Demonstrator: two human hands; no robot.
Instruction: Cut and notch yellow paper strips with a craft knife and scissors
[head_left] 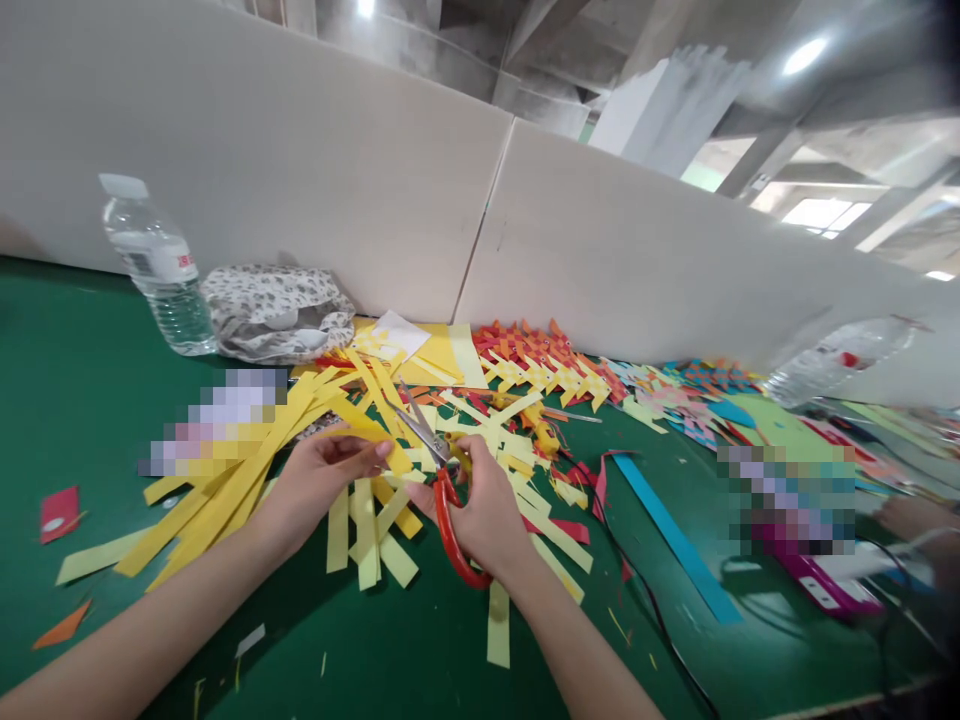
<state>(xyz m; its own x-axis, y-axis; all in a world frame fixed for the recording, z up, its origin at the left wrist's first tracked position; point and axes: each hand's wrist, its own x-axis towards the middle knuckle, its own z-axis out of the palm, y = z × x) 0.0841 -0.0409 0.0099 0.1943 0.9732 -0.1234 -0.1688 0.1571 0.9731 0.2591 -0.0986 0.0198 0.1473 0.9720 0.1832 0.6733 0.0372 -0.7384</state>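
Note:
My left hand (pixel 334 470) pinches a yellow paper strip (pixel 395 455) between thumb and fingers, its end pointing toward the scissors. My right hand (pixel 480 505) grips red-handled scissors (pixel 452 530) with their blades angled up and left, a little right of that strip. Under and around both hands lie pale yellow paper strips (pixel 365 540) in a loose heap. Longer deep-yellow strips (pixel 247 470) fan out beneath my left forearm and wrist. Whether the blades touch the held strip I cannot tell.
Woven paper pieces (pixel 555 375) lie along the white partition (pixel 375 180). A water bottle (pixel 169 280) and a patterned cloth bag (pixel 277 310) stand back left. A blue strip (pixel 675 540), black cable (pixel 637 585), another bottle (pixel 836 360) and another person's hand (pixel 919 525) are at right.

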